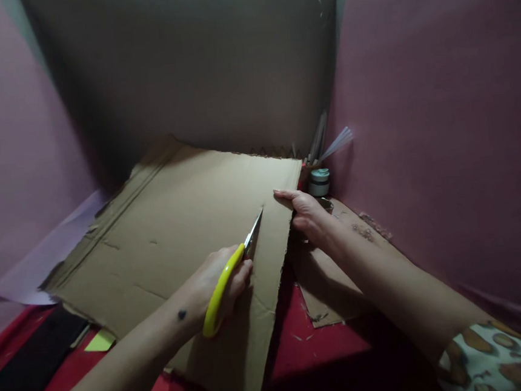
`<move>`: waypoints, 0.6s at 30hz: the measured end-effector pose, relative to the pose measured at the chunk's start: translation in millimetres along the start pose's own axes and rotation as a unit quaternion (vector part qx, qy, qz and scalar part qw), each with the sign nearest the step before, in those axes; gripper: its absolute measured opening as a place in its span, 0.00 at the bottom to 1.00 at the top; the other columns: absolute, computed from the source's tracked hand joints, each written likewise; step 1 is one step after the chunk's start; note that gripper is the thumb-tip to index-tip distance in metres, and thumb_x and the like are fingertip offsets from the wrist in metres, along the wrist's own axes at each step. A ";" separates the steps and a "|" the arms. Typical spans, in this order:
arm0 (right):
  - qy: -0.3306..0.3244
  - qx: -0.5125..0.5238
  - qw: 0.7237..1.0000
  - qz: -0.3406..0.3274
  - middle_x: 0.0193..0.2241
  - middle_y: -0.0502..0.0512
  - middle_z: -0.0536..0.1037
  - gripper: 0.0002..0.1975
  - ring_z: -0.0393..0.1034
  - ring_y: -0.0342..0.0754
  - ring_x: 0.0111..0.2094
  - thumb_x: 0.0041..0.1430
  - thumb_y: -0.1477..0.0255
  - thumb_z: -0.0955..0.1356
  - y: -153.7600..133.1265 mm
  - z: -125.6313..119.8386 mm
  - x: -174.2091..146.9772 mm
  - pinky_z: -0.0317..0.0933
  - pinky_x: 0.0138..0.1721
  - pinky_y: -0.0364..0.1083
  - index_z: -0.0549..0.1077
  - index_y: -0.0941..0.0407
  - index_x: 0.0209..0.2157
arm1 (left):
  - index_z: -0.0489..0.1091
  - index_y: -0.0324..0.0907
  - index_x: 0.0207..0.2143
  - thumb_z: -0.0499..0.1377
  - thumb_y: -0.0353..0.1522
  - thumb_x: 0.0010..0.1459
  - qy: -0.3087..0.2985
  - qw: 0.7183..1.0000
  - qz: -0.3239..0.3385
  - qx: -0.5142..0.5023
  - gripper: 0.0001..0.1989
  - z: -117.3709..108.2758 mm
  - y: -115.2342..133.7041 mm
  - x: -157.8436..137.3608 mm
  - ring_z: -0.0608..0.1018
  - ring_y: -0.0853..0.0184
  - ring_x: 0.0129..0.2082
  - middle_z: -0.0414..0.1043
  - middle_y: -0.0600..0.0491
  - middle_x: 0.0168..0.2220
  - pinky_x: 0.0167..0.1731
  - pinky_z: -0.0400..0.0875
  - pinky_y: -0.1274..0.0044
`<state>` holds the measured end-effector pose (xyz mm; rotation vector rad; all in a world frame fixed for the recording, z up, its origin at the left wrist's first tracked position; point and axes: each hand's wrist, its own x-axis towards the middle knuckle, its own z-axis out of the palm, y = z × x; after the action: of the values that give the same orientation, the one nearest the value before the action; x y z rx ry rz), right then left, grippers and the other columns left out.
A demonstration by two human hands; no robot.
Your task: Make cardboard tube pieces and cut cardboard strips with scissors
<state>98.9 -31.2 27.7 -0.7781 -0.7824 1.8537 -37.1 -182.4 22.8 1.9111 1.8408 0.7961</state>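
Note:
A large sheet of brown cardboard is held up at a slant above the red table, its edges torn and rough. My left hand is closed round the yellow handle of a pair of scissors. The metal blades lie close together, and their tip touches the cardboard near its right side. My right hand grips the sheet's right edge, with fingers on top and the rest of the grip partly hidden beneath.
On the red tabletop, a smaller cardboard piece lies at right. Behind are a lidded pale green jar and white sticks. Purple paper, a black object and a yellow-green slip are at left. Walls enclose the back and sides.

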 end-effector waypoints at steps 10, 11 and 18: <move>-0.019 0.015 0.999 -0.047 0.18 0.51 0.76 0.02 0.69 0.45 0.21 0.46 0.79 0.69 3.4 -2.1 -14.3 0.68 0.30 0.46 0.73 0.59 0.25 | 0.57 0.44 0.29 0.52 0.35 0.51 -0.114 0.956 -0.126 -0.239 0.05 1.1 9.3 -26.4 0.63 0.76 0.11 0.61 0.62 0.16 0.13 0.59 0.82; -0.022 0.015 0.998 -0.049 0.18 0.51 0.76 0.01 0.69 0.45 0.21 0.46 0.78 0.69 2.8 -1.8 -15.2 0.68 0.30 0.46 0.73 0.59 0.25 | 0.58 0.43 0.30 0.54 0.35 0.50 -0.128 0.954 -0.120 -0.245 0.06 -0.9 9.0 -26.3 0.66 0.75 0.12 0.64 0.62 0.17 0.13 0.60 0.82; -0.028 0.020 0.997 -0.066 0.20 0.50 0.77 0.03 0.70 0.44 0.23 0.43 0.77 0.71 4.9 -0.1 -21.0 0.68 0.31 0.44 0.73 0.58 0.25 | 0.59 0.42 0.28 0.54 0.32 0.45 -0.150 0.946 -0.156 -0.241 0.06 -16.3 26.6 -22.0 0.72 0.71 0.14 0.68 0.58 0.17 0.13 0.64 0.83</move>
<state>103.9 -52.2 27.6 -0.6360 -0.8111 1.7734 -26.2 -208.2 48.7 1.3115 1.5314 0.7184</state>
